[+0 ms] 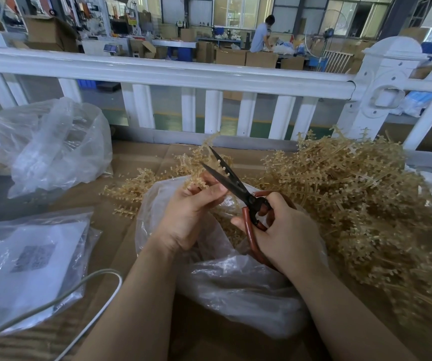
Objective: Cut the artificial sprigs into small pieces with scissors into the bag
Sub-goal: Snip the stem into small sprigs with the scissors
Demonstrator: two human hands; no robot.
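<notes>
My left hand [190, 214] pinches a beige beaded sprig [196, 162] above the mouth of a clear plastic bag [235, 282]. My right hand [285, 235] grips red-handled scissors [232, 182]; their dark blades are parted around the sprig just past my left fingertips. Cut beige bits lie inside the bag under my hands. A big heap of uncut sprigs [360, 204] fills the table's right side.
Cardboard [121, 230] covers the table. A crumpled clear bag [53, 147] sits far left, a flat bag with a printed sheet [27, 261] near left, a grey cable [79, 290] across it. A white railing [183, 71] runs behind; a person works far back.
</notes>
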